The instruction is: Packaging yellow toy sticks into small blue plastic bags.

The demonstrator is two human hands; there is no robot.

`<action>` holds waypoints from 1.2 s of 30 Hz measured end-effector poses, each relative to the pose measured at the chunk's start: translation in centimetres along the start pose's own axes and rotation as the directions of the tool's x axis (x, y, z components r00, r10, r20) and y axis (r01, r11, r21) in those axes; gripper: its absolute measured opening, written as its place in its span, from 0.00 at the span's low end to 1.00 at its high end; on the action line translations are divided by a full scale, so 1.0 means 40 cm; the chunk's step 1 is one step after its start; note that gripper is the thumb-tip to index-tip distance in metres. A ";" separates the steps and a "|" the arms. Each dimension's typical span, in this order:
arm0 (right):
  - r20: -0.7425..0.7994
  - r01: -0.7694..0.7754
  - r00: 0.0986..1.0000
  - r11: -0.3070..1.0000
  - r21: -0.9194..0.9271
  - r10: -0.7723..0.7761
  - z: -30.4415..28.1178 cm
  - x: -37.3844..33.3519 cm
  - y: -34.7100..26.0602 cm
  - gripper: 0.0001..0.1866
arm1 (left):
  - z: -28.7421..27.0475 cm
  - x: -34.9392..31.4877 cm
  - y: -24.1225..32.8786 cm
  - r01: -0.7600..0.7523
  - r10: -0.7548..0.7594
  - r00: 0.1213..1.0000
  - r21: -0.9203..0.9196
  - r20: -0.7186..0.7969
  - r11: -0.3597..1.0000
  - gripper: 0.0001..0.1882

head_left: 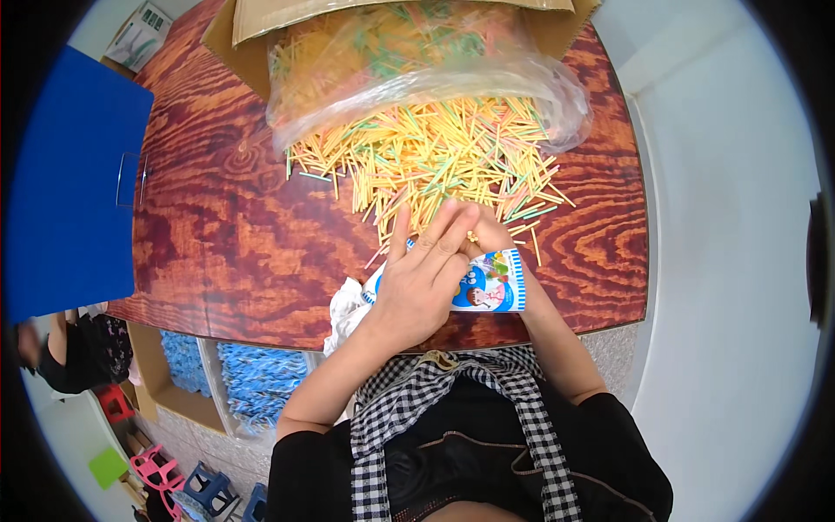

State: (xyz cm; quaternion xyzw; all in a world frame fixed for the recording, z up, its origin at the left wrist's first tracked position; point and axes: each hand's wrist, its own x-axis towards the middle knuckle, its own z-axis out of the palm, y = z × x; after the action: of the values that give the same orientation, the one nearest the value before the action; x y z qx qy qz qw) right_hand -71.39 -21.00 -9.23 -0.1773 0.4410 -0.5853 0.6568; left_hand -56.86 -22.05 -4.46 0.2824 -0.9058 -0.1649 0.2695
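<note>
Over a small blue-and-white plastic packet (pixel 497 283), printed with cartoon figures, lies my left hand (pixel 416 291), its fingers closing down across the middle and one finger raised. My right hand (pixel 489 233) is behind the packet and grips it from the far side; most of its fingers are hidden. Between the hands shows a small yellowish cluster (pixel 472 236) that I cannot make out. Just beyond my fingertips is a loose heap of thin sticks (pixel 444 157), mostly yellow with some pink and green. Crumpled white material (pixel 346 309) sits left of my left wrist.
A clear plastic bag (pixel 417 87) inside an open cardboard box (pixel 239 48) spills the sticks onto the reddish wood-grain table (pixel 209 235). A blue panel (pixel 74 183) stands left. Below are bins of blue packets (pixel 261 378), stools (pixel 209 487) and another person (pixel 87 352).
</note>
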 end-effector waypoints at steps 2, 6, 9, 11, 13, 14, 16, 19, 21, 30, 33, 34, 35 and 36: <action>0.273 0.244 0.954 0.851 -0.465 -0.124 -0.042 0.035 0.028 0.06 | -0.006 -0.005 0.003 -0.012 0.011 1.000 0.073 0.022 0.997 0.02; 0.405 0.429 0.883 0.760 -0.488 -0.238 -0.051 0.046 0.039 0.05 | -0.014 -0.024 0.001 -0.025 0.030 0.999 0.109 -0.045 0.994 0.03; 0.381 0.258 0.914 0.923 -0.286 -0.138 -0.065 0.055 0.071 0.03 | -0.011 -0.034 -0.003 -0.051 0.048 0.999 0.140 0.026 0.989 0.02; 0.387 0.281 0.912 0.896 -0.344 -0.137 -0.065 0.045 0.062 0.02 | -0.011 -0.039 -0.004 -0.067 0.058 0.997 0.155 0.059 0.986 0.02; 0.395 0.304 0.909 0.864 -0.400 -0.137 -0.050 0.020 0.032 0.01 | -0.014 -0.043 -0.004 -0.016 0.014 0.997 0.023 0.074 1.000 0.03; 0.415 0.436 0.880 0.744 -0.507 -0.233 -0.033 -0.004 0.004 0.02 | -0.017 -0.048 -0.007 -0.014 0.012 0.997 0.024 0.074 1.000 0.03; 0.391 0.485 0.869 0.685 -0.543 -0.305 -0.026 -0.036 -0.033 0.03 | -0.028 -0.055 -0.015 0.232 -0.324 0.939 -0.486 -0.115 0.843 0.03; 0.389 0.385 0.894 0.827 -0.410 -0.223 -0.014 -0.052 -0.044 0.06 | -0.011 -0.102 -0.034 0.324 -0.666 0.742 -0.828 -0.077 0.457 0.05; 0.407 0.434 0.877 0.787 -0.438 -0.256 -0.020 -0.049 -0.034 0.06 | -0.001 -0.111 -0.040 0.257 -0.794 0.606 -0.958 0.057 0.128 0.05; 0.429 0.482 0.857 0.740 -0.470 -0.286 -0.027 -0.063 -0.043 0.05 | 0.022 -0.126 -0.069 0.228 -0.816 0.572 -0.972 0.082 0.063 0.04; 0.435 0.484 0.856 0.726 -0.489 -0.278 -0.024 -0.067 -0.044 0.04 | 0.013 -0.122 -0.068 0.224 -0.809 0.579 -0.974 0.099 0.042 0.04; 0.432 0.478 0.859 0.730 -0.488 -0.274 -0.023 -0.067 -0.044 0.03 | 0.011 -0.120 -0.069 0.230 -0.802 0.587 -0.972 0.107 0.039 0.05; 0.433 0.477 0.859 0.730 -0.489 -0.271 -0.023 -0.066 -0.044 0.03 | 0.010 -0.120 -0.070 0.234 -0.796 0.595 -0.971 0.114 0.035 0.05; 0.438 0.486 0.856 0.718 -0.498 -0.276 -0.024 -0.065 -0.043 0.03 | 0.010 -0.122 -0.071 0.233 -0.797 0.593 -0.972 0.114 0.035 0.05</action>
State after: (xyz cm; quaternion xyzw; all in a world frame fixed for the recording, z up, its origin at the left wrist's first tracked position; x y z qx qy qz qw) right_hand -73.02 -18.75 -7.49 -0.5573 0.4368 -0.5033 0.4953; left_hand -52.49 -21.27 -7.99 0.4190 -0.3446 -0.6723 0.5036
